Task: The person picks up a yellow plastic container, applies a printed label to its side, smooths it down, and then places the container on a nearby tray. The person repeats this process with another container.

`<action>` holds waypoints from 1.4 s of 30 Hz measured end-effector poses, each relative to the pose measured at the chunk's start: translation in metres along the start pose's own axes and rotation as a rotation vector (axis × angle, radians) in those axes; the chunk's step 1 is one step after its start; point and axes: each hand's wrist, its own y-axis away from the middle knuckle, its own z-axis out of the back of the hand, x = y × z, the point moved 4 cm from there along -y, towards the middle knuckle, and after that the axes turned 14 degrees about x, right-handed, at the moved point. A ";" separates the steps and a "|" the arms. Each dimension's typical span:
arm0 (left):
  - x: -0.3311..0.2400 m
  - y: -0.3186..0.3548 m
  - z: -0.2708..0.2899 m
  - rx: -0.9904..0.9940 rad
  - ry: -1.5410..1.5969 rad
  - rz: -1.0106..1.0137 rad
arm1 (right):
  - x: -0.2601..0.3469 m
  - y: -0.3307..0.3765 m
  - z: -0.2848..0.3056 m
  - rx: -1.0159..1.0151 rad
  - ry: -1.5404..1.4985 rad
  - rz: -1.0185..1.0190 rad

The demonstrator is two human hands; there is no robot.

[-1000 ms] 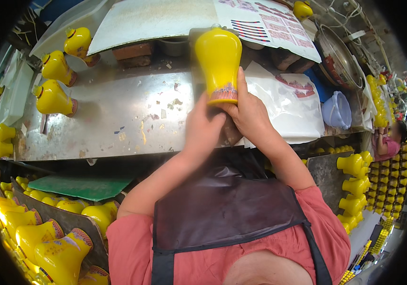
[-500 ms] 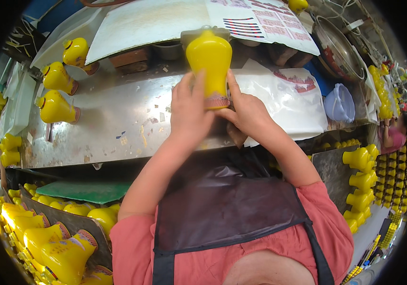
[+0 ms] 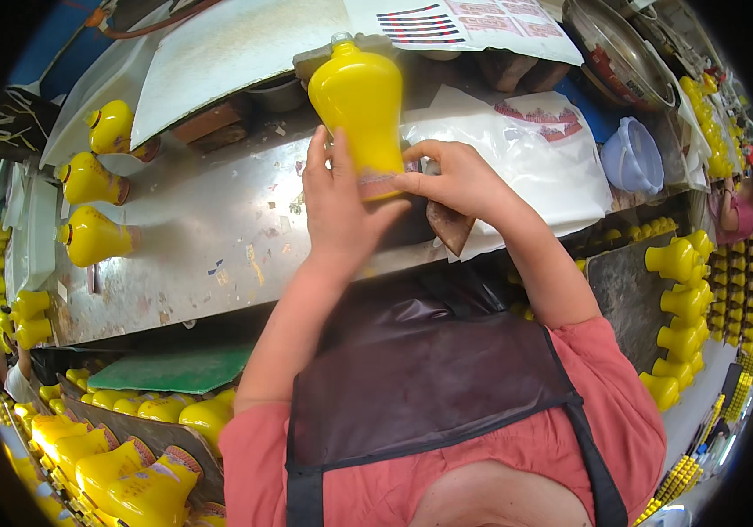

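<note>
A glossy yellow bottle (image 3: 356,97) with a narrow neck and broad shoulders lies with its neck pointing away, over a dark stand at the middle of the metal bench. Around its base runs a patterned pink-red band (image 3: 378,184). My left hand (image 3: 341,211) grips the bottle's left side, fingers along the body and thumb by the base. At the base's right side, my right hand (image 3: 464,180) has curled fingers, its thumb pressing on the band. Just below my right hand, a brown wedge-shaped block (image 3: 451,227) juts from the stand.
Several yellow bottles (image 3: 95,235) lie at the bench's left. A white sheet (image 3: 517,189) with red decals covers the right, beside a pale blue bucket (image 3: 631,158). Decal strips (image 3: 420,26) lie on a raised board behind. More bottles (image 3: 152,483) fill racks lower left; a person (image 3: 732,215) is far right.
The view has shifted and tilted a little. The bottle stays in my hands; my left fingers now lie lower along its side, and my right fingers have curled in closer at the base.
</note>
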 end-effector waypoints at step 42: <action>0.019 0.001 -0.014 0.190 0.908 0.377 | -0.036 -0.006 -0.012 0.037 -0.232 0.165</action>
